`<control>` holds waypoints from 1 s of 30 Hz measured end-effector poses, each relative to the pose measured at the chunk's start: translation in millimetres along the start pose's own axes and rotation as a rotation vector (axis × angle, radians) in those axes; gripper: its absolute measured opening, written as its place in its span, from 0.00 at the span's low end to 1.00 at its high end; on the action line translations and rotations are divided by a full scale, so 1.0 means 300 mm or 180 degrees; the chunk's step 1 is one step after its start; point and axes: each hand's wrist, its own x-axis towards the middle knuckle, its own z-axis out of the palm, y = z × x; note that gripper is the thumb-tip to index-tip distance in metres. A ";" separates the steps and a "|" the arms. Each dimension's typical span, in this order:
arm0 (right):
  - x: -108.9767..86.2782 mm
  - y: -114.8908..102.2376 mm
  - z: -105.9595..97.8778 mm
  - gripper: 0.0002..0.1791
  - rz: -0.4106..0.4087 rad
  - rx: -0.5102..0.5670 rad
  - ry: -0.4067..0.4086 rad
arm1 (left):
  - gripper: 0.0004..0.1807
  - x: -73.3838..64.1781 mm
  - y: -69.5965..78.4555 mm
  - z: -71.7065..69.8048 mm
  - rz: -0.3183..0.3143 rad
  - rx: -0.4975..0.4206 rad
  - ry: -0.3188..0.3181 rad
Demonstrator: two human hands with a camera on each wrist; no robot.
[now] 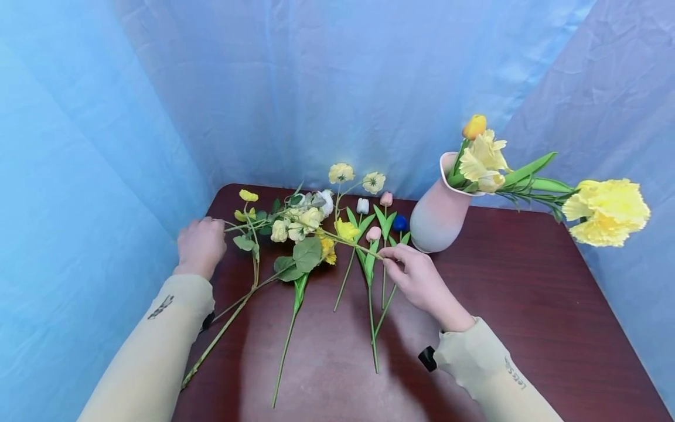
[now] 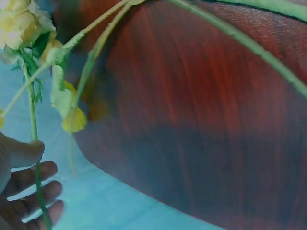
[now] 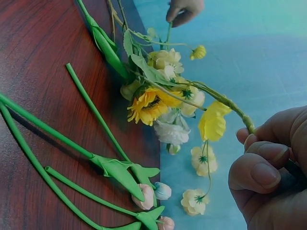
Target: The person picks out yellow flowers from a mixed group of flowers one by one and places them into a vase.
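My left hand (image 1: 201,246) pinches the green stem (image 2: 37,177) of a cream flower (image 2: 21,24) between thumb and fingers, over the table's left edge. My right hand (image 1: 419,284) pinches the end of a knobbly branching stem (image 3: 225,101) between thumb and fingertips. That stem runs leftward into a tangle of cream blooms (image 1: 295,225), white blooms (image 3: 171,132) and leaves. A yellow sunflower-like bloom (image 3: 153,103) sits in the tangle. Just left of my right hand lie pink tulips (image 1: 373,234), a white tulip (image 1: 362,206) and a blue tulip (image 1: 399,223).
A pink-and-grey vase (image 1: 440,217) stands tilted in view at the back right, holding an orange-yellow tulip (image 1: 474,126) and large yellow blooms (image 1: 606,212). A long thick stem (image 1: 218,334) reaches the dark red table's (image 1: 527,305) front left. Blue curtains (image 1: 316,88) surround the table.
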 end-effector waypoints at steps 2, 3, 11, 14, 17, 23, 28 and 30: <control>-0.003 0.002 0.001 0.09 0.0006 -0.0021 0.0009 | 0.06 -0.007 -0.008 0.007 -0.0033 -0.0105 -0.0027; -0.004 0.002 0.000 0.09 0.0008 -0.0025 0.0011 | 0.06 -0.011 -0.010 0.010 -0.0039 -0.0154 -0.0009; -0.006 -0.003 -0.007 0.09 0.0011 -0.0036 0.0012 | 0.11 -0.025 -0.005 0.031 -0.0139 -0.0562 0.0412; -0.007 -0.004 -0.009 0.09 0.0016 -0.0040 0.0025 | 0.12 -0.021 -0.002 0.034 -0.0200 -0.0678 0.0473; -0.009 -0.003 -0.009 0.09 0.0030 -0.0028 0.0017 | 0.13 -0.018 0.001 0.033 -0.0314 -0.0837 0.0467; -0.018 0.004 -0.021 0.09 0.0038 -0.0053 0.0022 | 0.11 -0.024 -0.008 0.034 -0.0483 -0.1040 0.0666; -0.032 0.012 -0.046 0.09 0.0074 -0.0045 0.0019 | 0.12 -0.040 -0.030 0.024 -0.0703 -0.1130 0.0629; -0.037 0.016 -0.054 0.09 0.0093 -0.0033 -0.0008 | 0.14 -0.048 -0.041 0.020 -0.0847 -0.1194 0.0531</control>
